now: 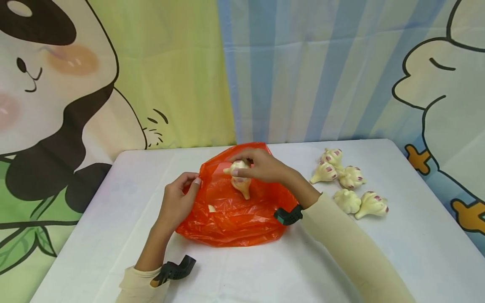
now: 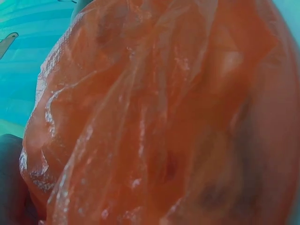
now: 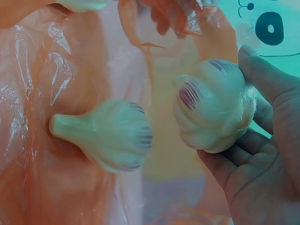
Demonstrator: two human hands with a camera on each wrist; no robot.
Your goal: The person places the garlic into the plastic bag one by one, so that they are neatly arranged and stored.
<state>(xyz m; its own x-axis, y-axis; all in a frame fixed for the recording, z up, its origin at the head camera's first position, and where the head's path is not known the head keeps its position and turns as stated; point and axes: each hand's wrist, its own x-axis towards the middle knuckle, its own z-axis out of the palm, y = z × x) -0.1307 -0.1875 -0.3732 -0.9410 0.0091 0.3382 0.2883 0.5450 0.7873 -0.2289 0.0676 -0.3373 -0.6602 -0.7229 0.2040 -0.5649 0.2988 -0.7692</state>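
An orange-red plastic bag (image 1: 242,233) lies spread on the table, its mouth held up on the left. My left hand (image 1: 178,200) pinches the bag's left rim between thumb and fingers. Over the bag, my right hand (image 1: 265,166) holds a garlic bulb (image 3: 215,108) with purple streaks. A second garlic bulb (image 3: 112,136) rests on the plastic just below it. Further down in the bag a small pale piece (image 1: 211,208) shows, mostly hidden by the film. In the left wrist view the crinkled bag (image 2: 140,117) fills most of the picture.
To the right of the bag, several garlic bulbs (image 1: 350,176) sit in a loose group on the white table (image 1: 322,261). A printed cloth (image 1: 182,84) hangs behind the table. Each wrist carries a black camera mount (image 1: 178,269).
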